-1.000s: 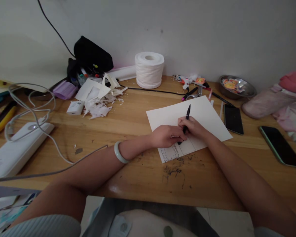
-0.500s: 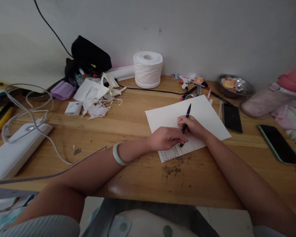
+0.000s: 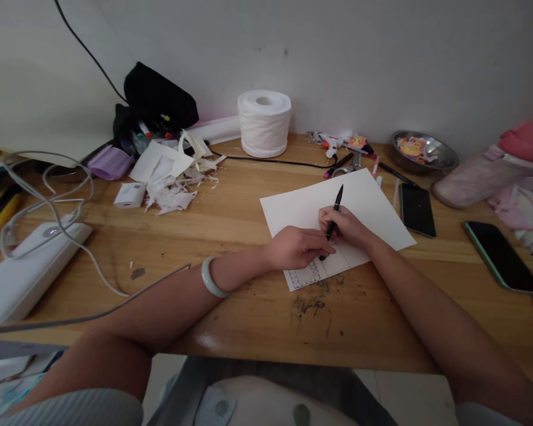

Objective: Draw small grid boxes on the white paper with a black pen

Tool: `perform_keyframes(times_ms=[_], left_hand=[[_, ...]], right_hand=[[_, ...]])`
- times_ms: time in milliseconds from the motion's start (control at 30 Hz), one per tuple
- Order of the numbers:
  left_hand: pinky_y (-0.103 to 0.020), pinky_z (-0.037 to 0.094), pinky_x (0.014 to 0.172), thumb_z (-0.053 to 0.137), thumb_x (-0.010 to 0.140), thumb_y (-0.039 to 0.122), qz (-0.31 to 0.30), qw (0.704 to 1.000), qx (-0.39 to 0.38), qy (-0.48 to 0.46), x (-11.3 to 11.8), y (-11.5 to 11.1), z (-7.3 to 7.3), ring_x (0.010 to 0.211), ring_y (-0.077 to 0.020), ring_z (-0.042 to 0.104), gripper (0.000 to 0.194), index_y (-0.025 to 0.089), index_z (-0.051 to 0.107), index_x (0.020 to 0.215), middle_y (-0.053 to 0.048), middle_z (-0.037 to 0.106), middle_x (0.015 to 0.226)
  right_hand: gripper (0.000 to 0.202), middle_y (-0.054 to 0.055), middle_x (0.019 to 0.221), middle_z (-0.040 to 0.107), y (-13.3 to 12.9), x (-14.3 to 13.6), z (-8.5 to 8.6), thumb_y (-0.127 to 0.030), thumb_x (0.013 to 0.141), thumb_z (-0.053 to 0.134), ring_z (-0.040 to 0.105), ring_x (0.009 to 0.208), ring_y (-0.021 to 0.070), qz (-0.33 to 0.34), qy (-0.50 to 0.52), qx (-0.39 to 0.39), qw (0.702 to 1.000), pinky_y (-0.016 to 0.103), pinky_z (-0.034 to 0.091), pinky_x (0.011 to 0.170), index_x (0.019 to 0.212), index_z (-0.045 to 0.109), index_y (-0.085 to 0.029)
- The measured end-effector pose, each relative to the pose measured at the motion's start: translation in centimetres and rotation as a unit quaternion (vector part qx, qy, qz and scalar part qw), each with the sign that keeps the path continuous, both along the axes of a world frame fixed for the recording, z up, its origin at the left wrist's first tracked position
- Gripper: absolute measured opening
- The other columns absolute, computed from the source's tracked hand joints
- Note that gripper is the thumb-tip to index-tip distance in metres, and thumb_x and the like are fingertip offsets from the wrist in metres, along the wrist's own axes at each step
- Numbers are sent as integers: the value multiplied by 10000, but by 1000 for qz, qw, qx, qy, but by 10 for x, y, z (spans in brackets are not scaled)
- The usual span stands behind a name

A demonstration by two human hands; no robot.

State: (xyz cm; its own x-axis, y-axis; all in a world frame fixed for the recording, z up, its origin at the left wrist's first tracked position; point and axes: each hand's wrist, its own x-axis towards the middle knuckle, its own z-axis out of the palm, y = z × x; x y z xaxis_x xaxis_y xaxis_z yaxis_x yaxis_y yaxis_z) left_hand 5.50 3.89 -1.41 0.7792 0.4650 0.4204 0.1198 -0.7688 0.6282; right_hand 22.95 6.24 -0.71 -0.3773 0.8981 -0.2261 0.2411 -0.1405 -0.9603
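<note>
A black marker pen (image 3: 339, 198) is gripped in my right hand (image 3: 344, 225), its upper end leaning up and away from me and its lower end down at the paper. The white sheet of paper (image 3: 288, 206) lies at an angle on the desk, with thin ruled lines and rows of small drawn loops (image 3: 302, 277) near its close edge. My left hand (image 3: 293, 247) rests on the sheet's left part, fingers stretched toward the pen and partly covering its lower end. Whether those fingertips touch the pen I cannot tell.
Behind the sheet stand a paper roll (image 3: 265, 125), scissors (image 3: 347, 168) and a metal bowl (image 3: 421, 155). Two phones (image 3: 418, 210) and a pink-topped bottle (image 3: 475, 171) lie to the right. Paper scraps (image 3: 173, 183), a power bank (image 3: 31, 266) and cables occupy the left.
The pen's lower end has shifted very slightly left along the paper. Both hands keep nearly the same pose, and the whole view has moved a little.
</note>
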Motion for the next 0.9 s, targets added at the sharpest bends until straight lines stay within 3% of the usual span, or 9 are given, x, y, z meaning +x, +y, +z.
perform_keyframes(times_ms=[200,533,900], left_hand=[[-185,455,698,455,819,147,6,1000,-8,8,0,-1,1,819,-102,595,194,168,631,896,-23,648,917],[-193,464,703,478,811,140,75,992,1,-101,2,3,2,803,-102,597,144,151,615,855,-26,656,855],[-174,444,674,441,814,141,49,998,30,10,-1,0,1,818,-92,590,197,177,612,905,-12,638,943]], right_hand=[[183,-55,429,400,0,-1,1,-210,698,397,345,316,49,-3,-5,2,1000,190,228,312,524,428,-168],[167,-55,437,414,1,0,-3,-225,689,407,339,335,47,-17,-1,24,1000,196,215,334,533,431,-170],[179,-50,428,418,1,0,-2,-231,696,403,353,314,51,-22,12,16,1000,192,229,313,533,444,-167]])
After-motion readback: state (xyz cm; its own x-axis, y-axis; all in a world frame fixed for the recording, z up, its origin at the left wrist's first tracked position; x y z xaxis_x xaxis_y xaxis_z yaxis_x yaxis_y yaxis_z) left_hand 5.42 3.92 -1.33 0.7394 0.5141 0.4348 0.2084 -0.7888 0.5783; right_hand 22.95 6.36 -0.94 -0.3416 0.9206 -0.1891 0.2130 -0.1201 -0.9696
